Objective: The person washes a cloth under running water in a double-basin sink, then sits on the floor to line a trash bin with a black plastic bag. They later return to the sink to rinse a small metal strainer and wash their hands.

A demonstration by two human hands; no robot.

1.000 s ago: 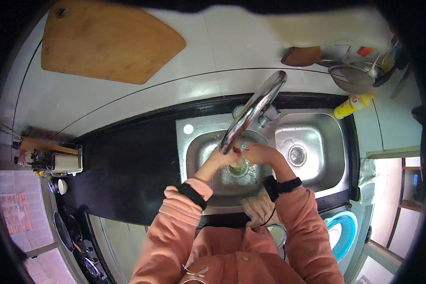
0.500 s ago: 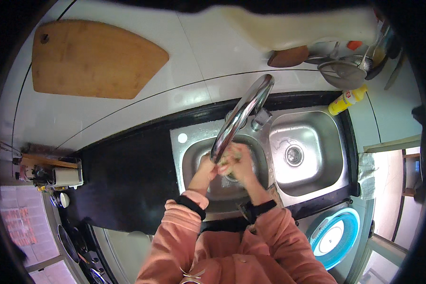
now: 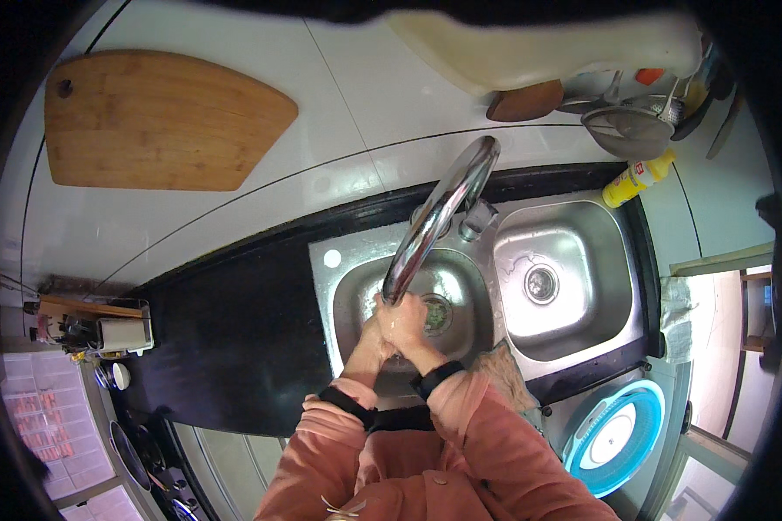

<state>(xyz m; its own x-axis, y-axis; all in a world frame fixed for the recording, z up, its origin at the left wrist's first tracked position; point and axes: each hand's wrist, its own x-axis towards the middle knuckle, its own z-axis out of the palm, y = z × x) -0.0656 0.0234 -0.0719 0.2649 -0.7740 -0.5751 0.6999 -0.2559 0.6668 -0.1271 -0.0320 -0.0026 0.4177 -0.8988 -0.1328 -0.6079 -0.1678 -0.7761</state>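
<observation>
Both hands are together inside the left basin of a steel double sink, under the curved chrome faucet. My right hand lies across my left hand, its fingers curled round it. The fingers of the left hand are hidden beneath the right one and partly behind the faucet's end. Skin on both hands looks wet. Beside the right hand is the drain strainer, with green scraps in it.
To the right is the second basin. A patterned cloth lies over the front sink edge. A yellow bottle stands at the back right corner; a blue basket sits below. A wooden cutting board is at the far left.
My hands were apart from the drain's left side, blurred over it with something greenish between them. Now they are closer together, further left and nearer me, and the strainer with green scraps shows.
</observation>
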